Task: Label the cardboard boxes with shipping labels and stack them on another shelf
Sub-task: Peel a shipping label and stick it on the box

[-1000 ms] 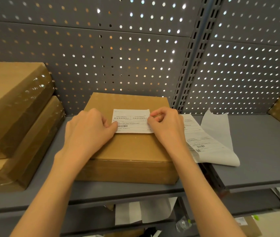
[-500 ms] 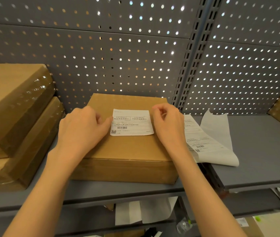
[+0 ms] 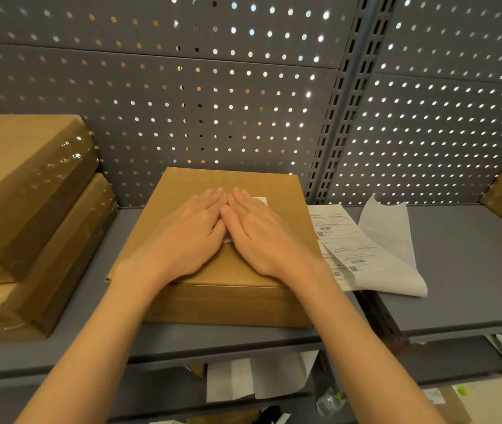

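Mostly hidden: shipping label (image 3: 260, 199) on the flat cardboard box (image 3: 213, 272), only a white corner by the right hand (image 3: 262, 232) and a sliver at the thumbs showing. Both hands flat, fingers straight and together, pressing down, gripping nothing; left hand (image 3: 190, 232) touching the right at the index fingers. Box on the grey shelf (image 3: 458, 289), centre. Just right of it, a label strip (image 3: 343, 240) with barcodes, print too small to read, and peeled backing paper (image 3: 393, 237). Stacked boxes (image 3: 26, 215) at left, cut off by the frame.
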The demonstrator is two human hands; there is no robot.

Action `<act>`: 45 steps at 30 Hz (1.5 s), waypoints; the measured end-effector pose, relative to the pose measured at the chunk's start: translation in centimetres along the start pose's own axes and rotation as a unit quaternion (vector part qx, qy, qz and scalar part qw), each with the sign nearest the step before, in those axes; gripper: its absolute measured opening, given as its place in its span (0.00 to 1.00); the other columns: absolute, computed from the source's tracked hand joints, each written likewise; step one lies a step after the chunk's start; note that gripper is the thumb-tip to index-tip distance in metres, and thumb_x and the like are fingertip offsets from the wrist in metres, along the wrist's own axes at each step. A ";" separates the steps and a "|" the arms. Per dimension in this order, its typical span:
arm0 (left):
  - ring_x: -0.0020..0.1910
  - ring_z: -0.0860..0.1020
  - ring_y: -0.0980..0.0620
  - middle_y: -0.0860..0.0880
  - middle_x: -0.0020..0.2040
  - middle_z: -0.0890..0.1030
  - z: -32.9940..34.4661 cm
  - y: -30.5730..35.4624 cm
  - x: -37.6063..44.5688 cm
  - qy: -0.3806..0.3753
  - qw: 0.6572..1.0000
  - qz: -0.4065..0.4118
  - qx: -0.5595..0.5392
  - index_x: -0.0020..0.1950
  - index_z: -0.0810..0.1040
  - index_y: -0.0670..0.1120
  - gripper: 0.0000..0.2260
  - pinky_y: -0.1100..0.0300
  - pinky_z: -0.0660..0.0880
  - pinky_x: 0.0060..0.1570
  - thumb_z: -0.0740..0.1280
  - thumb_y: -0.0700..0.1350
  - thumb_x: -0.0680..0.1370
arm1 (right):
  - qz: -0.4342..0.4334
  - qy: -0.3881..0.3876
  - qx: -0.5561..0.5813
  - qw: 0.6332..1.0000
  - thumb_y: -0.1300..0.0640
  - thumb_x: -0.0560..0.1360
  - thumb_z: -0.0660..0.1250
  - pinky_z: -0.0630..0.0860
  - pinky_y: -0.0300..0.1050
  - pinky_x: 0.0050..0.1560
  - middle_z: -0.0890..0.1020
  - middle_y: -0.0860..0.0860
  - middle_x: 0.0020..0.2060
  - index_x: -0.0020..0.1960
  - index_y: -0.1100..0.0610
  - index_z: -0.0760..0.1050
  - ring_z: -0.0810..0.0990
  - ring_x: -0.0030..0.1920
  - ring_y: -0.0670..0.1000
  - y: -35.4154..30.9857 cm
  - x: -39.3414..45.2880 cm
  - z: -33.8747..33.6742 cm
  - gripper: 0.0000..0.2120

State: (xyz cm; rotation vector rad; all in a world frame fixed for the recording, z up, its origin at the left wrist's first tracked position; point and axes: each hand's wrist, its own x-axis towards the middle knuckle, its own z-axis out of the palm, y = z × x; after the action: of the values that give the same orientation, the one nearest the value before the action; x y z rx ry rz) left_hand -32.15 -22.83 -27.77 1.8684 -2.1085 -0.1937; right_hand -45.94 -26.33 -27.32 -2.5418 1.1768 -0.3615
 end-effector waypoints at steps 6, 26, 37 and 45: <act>0.76 0.48 0.58 0.53 0.78 0.50 0.0 0.3 -0.3 -0.032 0.999 -0.018 0.005 0.77 0.49 0.49 0.22 0.67 0.42 0.69 0.45 0.51 0.83 | 0.034 -0.019 -0.046 0.998 0.48 0.83 0.42 0.44 0.43 0.74 0.54 0.52 0.77 0.77 0.57 0.52 0.49 0.76 0.48 0.3 -0.1 0.0 0.26; 0.75 0.49 0.58 0.50 0.77 0.52 0.4 1.4 -2.1 0.023 1.000 -0.007 -0.020 0.76 0.51 0.45 0.31 0.71 0.39 0.67 0.40 0.54 0.75 | 0.011 0.027 -0.015 0.999 0.49 0.83 0.43 0.44 0.42 0.76 0.57 0.53 0.76 0.77 0.58 0.54 0.51 0.76 0.47 -1.3 -2.7 0.4 0.25; 0.76 0.49 0.56 0.51 0.77 0.51 0.3 0.4 -3.2 0.002 0.997 -0.062 0.041 0.77 0.51 0.46 0.23 0.64 0.43 0.71 0.46 0.50 0.83 | 0.084 0.028 -0.059 0.994 0.47 0.82 0.41 0.45 0.42 0.74 0.56 0.54 0.76 0.76 0.60 0.53 0.51 0.76 0.49 0.4 -4.3 -0.1 0.27; 0.76 0.48 0.55 0.49 0.78 0.49 0.1 1.0 -3.8 0.026 0.995 -0.073 0.056 0.77 0.49 0.44 0.23 0.64 0.41 0.71 0.45 0.50 0.83 | 0.086 0.043 -0.047 0.994 0.48 0.82 0.41 0.45 0.43 0.75 0.54 0.55 0.76 0.77 0.61 0.52 0.50 0.76 0.49 0.6 -4.9 -0.7 0.27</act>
State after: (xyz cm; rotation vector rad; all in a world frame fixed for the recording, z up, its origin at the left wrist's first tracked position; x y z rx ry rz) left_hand -32.78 -18.94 -28.10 2.0698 -1.9873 -0.0611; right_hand -49.66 -23.07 -27.38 -2.5003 1.4659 -0.3851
